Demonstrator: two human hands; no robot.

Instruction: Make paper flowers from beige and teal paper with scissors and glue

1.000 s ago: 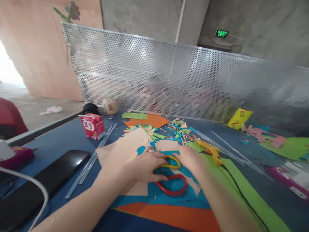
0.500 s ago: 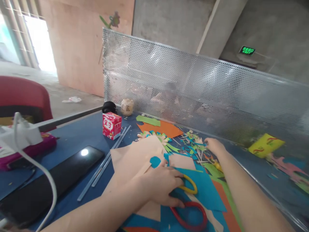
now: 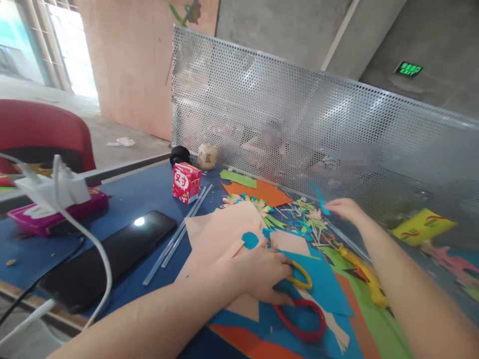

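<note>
My right hand (image 3: 346,209) pinches a thin blue paper strip (image 3: 319,198), raised just above a heap of paper scraps (image 3: 309,219). Palm down, my left hand (image 3: 264,274) lies over the paper sheets, its thumb and fingers apart. Its fingertips reach a yellow scissor handle loop (image 3: 302,275), and its thumb touches a red loop (image 3: 304,333); the blades are hidden. Beside its knuckles is a blue scalloped paper disc (image 3: 250,240) by a pale strip. Under and around this hand are a cream sheet (image 3: 217,234) and a blue sheet (image 3: 331,286).
A yellow and orange tool (image 3: 368,279) lies beside my right forearm. Further left are clear sticks (image 3: 175,237), a red box (image 3: 186,183), a black phone (image 3: 112,254) and a white cable (image 3: 88,234). A perforated metal screen (image 3: 299,114) borders the table's back, with people behind it.
My right hand has lifted from the scraps with a blue paper strip. The yellow and orange tool now shows more fully. My left hand stays by the scissors while the view shifts slightly.
</note>
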